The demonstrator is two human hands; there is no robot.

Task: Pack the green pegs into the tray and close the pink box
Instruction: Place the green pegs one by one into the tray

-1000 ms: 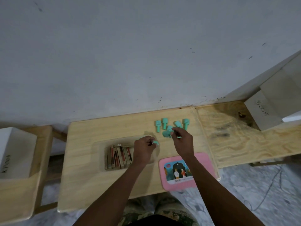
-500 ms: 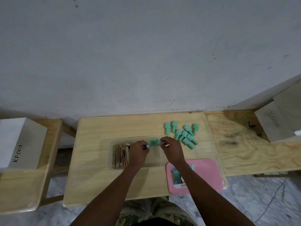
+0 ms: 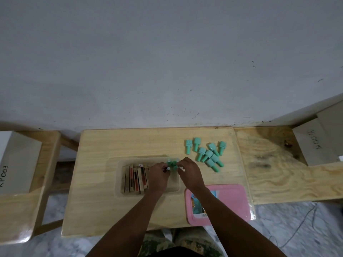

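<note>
Grey wall stands behind a wooden worktop [image 3: 104,201]. Cards [image 3: 134,179] sit at the left of a clear tray [image 3: 118,184]. Above the tray both hands, left [image 3: 159,178] and right [image 3: 190,175], pinch green pegs [image 3: 171,164]. More pegs [image 3: 207,154] lie loose to the right. A pink box [image 3: 232,203] lies near the front edge.
</note>
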